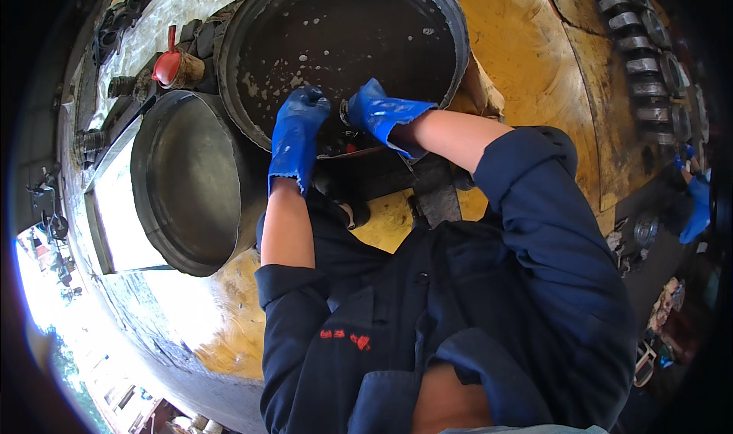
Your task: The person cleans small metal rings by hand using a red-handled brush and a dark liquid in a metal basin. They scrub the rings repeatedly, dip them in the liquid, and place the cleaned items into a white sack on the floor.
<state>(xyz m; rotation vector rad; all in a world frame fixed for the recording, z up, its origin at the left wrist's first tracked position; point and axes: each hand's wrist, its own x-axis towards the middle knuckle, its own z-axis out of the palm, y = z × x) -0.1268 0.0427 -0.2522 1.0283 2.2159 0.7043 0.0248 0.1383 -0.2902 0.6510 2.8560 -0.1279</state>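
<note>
Before me stands a wide round metal basin (461, 39) of dark liquid with patches of foam. Both my hands wear blue rubber gloves and are over its near part. My left hand (299, 116) has its fingers curled in, and whether anything is inside them cannot be seen. To its right, my right hand (381, 110) grips a small ribbed metal part (344, 112), mostly covered by the glove. A small red thing (350, 147) shows at the basin's near rim, below the hands.
Left of the basin is a second round metal tub (194, 176), its open side towards me. Beyond it, a red dipper (167, 67) rests at a small container. Ribbed metal parts (641, 64) line the far right. Another person's blue glove (696, 208) shows at the right edge.
</note>
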